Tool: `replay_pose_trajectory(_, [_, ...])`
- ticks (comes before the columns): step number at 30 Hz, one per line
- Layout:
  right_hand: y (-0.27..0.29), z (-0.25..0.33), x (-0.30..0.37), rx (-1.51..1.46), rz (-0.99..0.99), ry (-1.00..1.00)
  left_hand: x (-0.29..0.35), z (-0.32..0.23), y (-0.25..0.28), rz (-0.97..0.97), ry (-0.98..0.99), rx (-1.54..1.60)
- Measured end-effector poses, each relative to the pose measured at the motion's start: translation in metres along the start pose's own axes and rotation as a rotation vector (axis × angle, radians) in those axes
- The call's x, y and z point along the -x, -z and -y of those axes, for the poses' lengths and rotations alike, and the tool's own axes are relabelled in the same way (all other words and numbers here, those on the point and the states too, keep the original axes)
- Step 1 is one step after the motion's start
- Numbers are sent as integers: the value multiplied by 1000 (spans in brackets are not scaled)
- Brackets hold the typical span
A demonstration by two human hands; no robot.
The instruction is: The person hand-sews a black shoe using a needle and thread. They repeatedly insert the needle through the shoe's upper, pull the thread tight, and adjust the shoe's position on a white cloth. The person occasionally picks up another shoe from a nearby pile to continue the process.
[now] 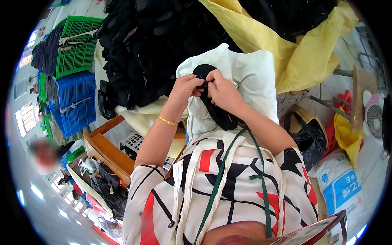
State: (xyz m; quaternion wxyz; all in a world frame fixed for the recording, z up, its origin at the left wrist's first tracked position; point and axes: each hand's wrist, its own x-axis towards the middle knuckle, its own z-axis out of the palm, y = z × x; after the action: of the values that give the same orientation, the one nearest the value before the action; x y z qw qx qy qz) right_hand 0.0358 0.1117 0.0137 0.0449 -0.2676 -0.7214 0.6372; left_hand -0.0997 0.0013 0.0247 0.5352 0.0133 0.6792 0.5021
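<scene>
Black shoe (217, 111) lies lengthwise on the white cloth (261, 77) in front of your chest, between and partly under your hands. Its rounded far end sticks out just past your fingertips; the rest runs back toward you, slanting under your right hand (223, 90) and ending near your shirt (241, 183). Your left hand (187, 86) is at the shoe's left edge, fingers narrow, thumb and finger pinching it. Your right hand is narrow too, pinching just beside the left; the tips nearly meet over the shoe. Any small item between them is too tiny to tell. Gold bracelet (166, 121) on your left wrist. Farther out: wooden frame (107, 152) left, black bag (303, 136) right; shoe pile (139, 53) and yellow sheet (281, 47) beyond the cloth; blue crate (75, 102) and green crate (77, 47) far left.
</scene>
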Motion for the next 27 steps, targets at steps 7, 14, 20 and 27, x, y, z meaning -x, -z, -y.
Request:
replay_pose_trajectory(7, [20,9,-16,237,-24,208,-2,6,4,47,-107,-43])
replay_pose_trajectory(14, [2,-3,-36,65,-93,217,-2,9,-1,55,-163,-128])
replay_pose_trajectory(20, [24,0,-35,99,44,186,1,9,3,92,-153,-36])
replay_pose_trajectory(27, [25,13,-29,215,67,114,3,10,6,135,-186,-26])
